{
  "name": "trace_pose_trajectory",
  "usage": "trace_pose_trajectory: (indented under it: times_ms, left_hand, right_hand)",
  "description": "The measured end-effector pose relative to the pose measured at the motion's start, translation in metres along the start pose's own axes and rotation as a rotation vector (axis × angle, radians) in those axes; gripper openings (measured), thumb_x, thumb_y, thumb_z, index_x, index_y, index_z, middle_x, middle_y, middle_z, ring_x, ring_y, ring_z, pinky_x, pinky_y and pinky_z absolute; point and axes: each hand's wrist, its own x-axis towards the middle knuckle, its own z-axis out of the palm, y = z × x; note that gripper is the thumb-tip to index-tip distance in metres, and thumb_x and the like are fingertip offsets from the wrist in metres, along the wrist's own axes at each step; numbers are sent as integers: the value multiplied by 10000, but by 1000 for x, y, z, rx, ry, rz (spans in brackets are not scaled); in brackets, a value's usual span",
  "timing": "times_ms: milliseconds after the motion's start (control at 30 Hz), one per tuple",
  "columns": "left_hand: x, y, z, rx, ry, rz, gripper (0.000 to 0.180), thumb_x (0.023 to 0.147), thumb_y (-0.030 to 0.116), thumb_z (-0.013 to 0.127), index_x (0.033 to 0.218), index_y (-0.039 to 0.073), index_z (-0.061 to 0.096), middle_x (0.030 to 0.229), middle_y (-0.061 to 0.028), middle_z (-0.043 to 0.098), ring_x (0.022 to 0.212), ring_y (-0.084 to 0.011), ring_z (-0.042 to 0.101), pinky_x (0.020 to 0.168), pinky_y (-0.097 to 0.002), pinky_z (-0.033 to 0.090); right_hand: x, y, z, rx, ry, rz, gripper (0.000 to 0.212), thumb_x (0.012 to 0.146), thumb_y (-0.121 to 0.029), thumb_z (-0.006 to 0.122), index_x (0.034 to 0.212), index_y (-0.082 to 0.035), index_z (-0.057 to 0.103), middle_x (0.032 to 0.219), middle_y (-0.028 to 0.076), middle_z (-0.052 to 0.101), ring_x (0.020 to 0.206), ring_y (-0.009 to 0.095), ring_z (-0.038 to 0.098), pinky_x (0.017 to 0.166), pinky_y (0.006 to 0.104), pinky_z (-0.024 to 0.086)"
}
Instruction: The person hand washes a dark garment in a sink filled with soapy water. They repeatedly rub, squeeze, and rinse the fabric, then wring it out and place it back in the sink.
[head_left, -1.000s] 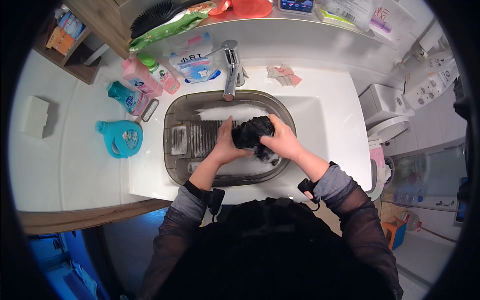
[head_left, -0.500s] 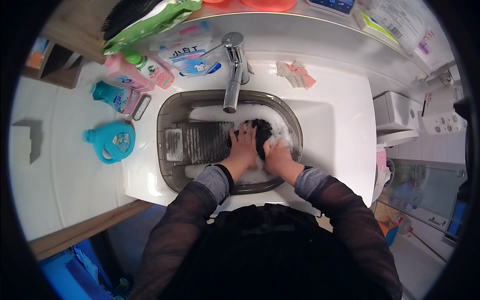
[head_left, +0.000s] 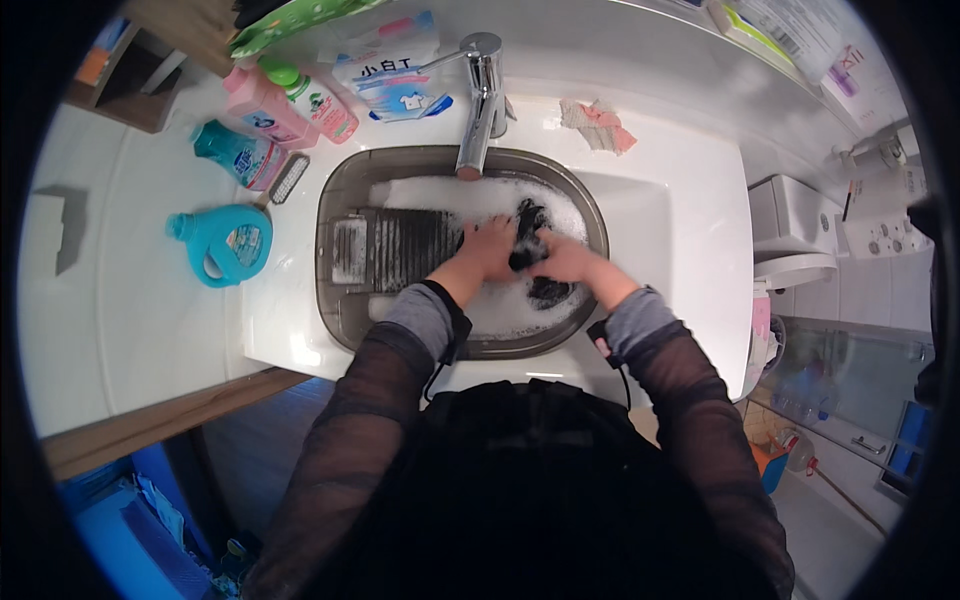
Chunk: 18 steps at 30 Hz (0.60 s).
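A wet black cloth (head_left: pixel 531 222) lies bunched in white suds inside a translucent grey basin (head_left: pixel 335 205). My left hand (head_left: pixel 486 250) is at the right end of the ribbed washboard (head_left: pixel 412 245), its fingers curled against the cloth's left side. From the right, my right hand (head_left: pixel 563 258) closes on the middle of the cloth, part of which spreads below it in the foam. The fingertips of both hands are partly blurred and hidden by cloth and suds.
A chrome faucet (head_left: pixel 482 110) overhangs the basin's back rim. To the left stand a teal jug (head_left: pixel 228 245), several other bottles and a brush (head_left: pixel 289 178). Behind are a detergent pouch (head_left: pixel 400 85) and a pink-and-grey rag (head_left: pixel 598 126). The white sink (head_left: pixel 640 250) surrounds the basin.
My left hand has gone from fingers spread flat over the cloth to curled. The cloth has shifted and now stretches between and below my hands. The whole view has tilted slightly.
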Motion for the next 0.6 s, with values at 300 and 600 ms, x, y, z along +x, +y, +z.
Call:
trace_pose_trajectory:
  times_ms: [300, 600]
  left_hand:
    - [-31, -36, 19, -835, 441, 235, 1254, 670, 210, 914, 1592, 73, 75, 1562, -233, 320, 1449, -341, 335, 1167, -403, 330]
    - [-62, -30, 1, -1660, 187, -32, 503, 961, 374, 627, 1380, 131, 487, 1359, -28, 556, 1241, -182, 504, 1090, -500, 346]
  right_hand:
    - [-90, -80, -77, 869, -93, -181, 374, 803, -97, 723, 1153, 10, 650, 1043, 45, 708, 933, 135, 647, 888, 294, 514]
    - [-103, -109, -97, 1452, -51, -498, 359, 926, -139, 643, 1242, 23, 586, 1135, 91, 689, 1032, 176, 663, 946, 319, 518]
